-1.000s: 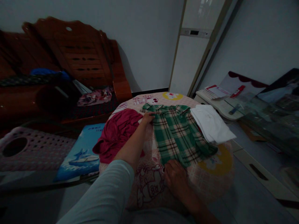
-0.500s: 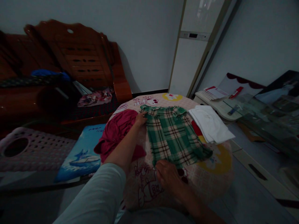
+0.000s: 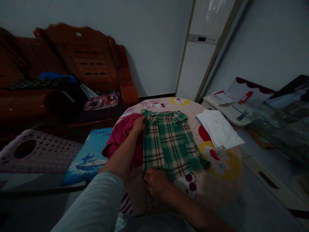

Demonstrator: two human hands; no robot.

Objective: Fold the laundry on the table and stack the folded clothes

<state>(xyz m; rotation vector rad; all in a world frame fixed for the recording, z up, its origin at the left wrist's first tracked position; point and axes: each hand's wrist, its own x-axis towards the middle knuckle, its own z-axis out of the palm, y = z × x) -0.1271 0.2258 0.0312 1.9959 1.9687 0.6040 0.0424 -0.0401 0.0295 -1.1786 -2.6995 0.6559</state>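
A green plaid shirt (image 3: 172, 143) lies spread on the round table, its collar at the far side. My left hand (image 3: 139, 125) pinches its left edge near the collar. At the near left corner of the hem, my right hand (image 3: 156, 183) is closed on the cloth. A crumpled dark pink garment (image 3: 120, 132) lies to the left, partly behind my left forearm and touching the shirt's side. To the right rests a folded white garment (image 3: 218, 129), apart from the shirt.
A patterned cloth (image 3: 217, 193) covers the round table. On the left stand a wooden bench (image 3: 93, 64), a blue printed board or bag (image 3: 90, 158) and a woven pink basket (image 3: 48, 151). A glass-topped stand (image 3: 270, 124) is at the right.
Both hands have moved left, dragging the plaid shirt left across the table, away from the white garment and up against the pink one. The view has shifted slightly.
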